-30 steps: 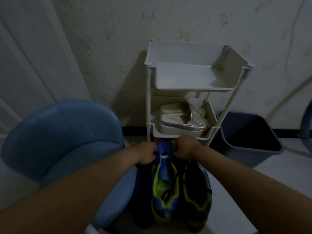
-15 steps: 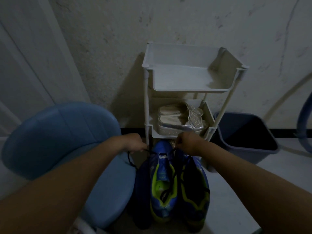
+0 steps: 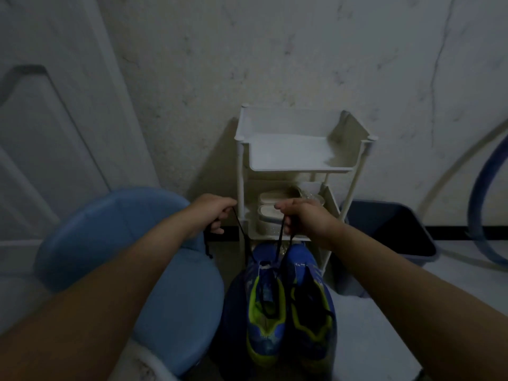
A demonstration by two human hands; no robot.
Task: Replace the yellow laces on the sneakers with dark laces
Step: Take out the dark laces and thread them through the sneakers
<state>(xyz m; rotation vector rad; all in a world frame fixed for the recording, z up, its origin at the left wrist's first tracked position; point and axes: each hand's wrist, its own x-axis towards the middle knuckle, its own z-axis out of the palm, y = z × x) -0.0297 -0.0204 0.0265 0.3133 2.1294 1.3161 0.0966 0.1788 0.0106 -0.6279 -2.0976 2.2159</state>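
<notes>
You have one end of the thin dark lace (image 3: 242, 232) in each fist; your left hand (image 3: 213, 215) has its fingers curled round one strand, with a loose tail hanging below the knuckles, and your right hand (image 3: 303, 220) is clenched on the other strand in the same way; both strands run down and toward you, converging on the far end of the left blue sneaker with yellow-green trim (image 3: 265, 312), so the shoe lies below and nearer to you than either grip; its long axis points straight away from you toward the white plastic shelf rack (image 3: 302, 163), and the pull looks to run roughly along that axis; the two hands sit about level and well apart, forearms stretched forward, the left strand slanting more than the right; neither hand is clearly nearer the eyelets; dark crossings show on the tongue, so this shoe seems at least partly laced, and evening the ends is probably the step in hand; the right blue sneaker (image 3: 312, 306) stands touching its twin, and whether it has a lace is too dim to tell; a round blue padded chair (image 3: 123, 243) sits to your left.
</notes>
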